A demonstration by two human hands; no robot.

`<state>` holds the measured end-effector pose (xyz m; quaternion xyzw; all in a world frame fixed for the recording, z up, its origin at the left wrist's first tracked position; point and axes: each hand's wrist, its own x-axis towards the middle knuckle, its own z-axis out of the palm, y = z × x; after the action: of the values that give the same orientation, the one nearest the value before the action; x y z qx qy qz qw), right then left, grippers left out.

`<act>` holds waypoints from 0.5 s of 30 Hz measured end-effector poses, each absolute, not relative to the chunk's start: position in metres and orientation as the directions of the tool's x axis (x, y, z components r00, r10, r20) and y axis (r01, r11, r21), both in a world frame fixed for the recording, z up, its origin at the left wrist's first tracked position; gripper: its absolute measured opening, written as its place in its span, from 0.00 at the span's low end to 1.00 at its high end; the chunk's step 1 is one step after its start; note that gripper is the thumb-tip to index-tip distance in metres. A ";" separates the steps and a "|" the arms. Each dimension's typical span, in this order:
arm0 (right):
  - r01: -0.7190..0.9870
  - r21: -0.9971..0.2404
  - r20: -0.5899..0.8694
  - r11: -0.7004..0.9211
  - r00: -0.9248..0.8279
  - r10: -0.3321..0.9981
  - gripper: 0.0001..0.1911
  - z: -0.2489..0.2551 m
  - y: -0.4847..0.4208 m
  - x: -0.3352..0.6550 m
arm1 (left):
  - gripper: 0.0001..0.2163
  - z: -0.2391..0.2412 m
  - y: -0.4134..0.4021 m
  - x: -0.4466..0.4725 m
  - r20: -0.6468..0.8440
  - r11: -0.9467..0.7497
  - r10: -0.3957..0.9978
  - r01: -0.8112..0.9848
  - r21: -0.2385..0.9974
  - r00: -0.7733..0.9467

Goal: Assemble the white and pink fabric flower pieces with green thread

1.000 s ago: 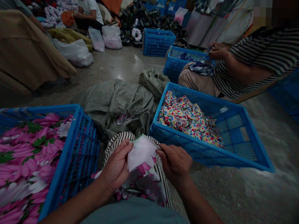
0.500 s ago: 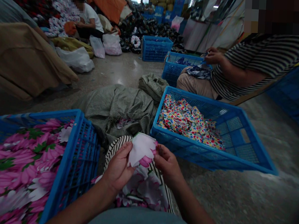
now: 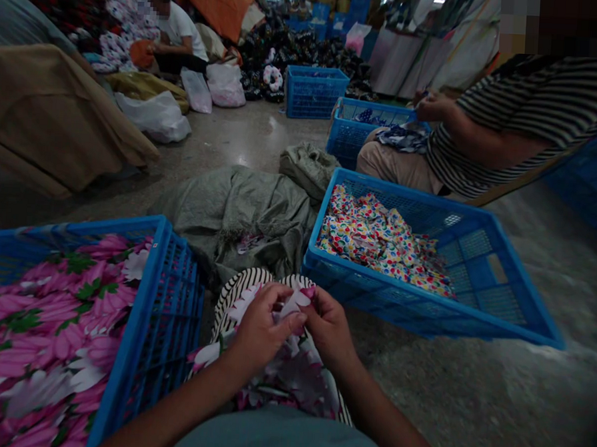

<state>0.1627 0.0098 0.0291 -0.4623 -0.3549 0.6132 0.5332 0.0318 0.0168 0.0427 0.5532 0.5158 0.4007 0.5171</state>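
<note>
From the head view, see a petal piece [image 3: 294,305] held up over the striped cloth [image 3: 227,303], curled and showing mostly white. Find left grip [image 3: 267,320] clamped on it, thumb in front, and right grip [image 3: 330,328] seemingly pinching its pink edge, close alongside. Judge the handling of this one to be midway: neither laid down nor spread flat. Below both grips, see a loose heap [image 3: 303,384] of like white-and-pink pieces; cannot tell whether done or waiting. At the left, note a blue crate [image 3: 143,289] well filled with pink pieces [image 3: 55,331], some green-tipped, probably the larger share, with no sign to sort finished from unfinished. At the right, see a second crate [image 3: 404,312] part-filled with print pieces [image 3: 378,238], apart from both grips and apparently untouched by this work. Cannot count what is left
</note>
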 end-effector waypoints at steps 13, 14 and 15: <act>-0.669 -0.593 -0.450 -0.447 -0.185 0.874 0.17 0.024 0.008 0.165 | 0.13 0.026 0.017 0.037 -0.473 0.505 0.859 -0.476 0.720 0.195; -0.701 -0.548 -0.457 -0.456 -0.206 0.865 0.17 0.024 0.009 0.165 | 0.12 0.027 0.017 0.036 -0.449 0.500 0.865 -0.458 0.735 0.225; -0.725 -0.509 -0.464 -0.464 -0.223 0.857 0.17 0.025 0.010 0.167 | 0.10 0.027 0.016 0.035 -0.429 0.500 0.866 -0.447 0.742 0.256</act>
<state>0.1665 0.0098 0.0247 -0.3593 -0.0919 0.7765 0.5095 0.0349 0.0159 0.0272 0.2456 0.4267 0.4358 0.7535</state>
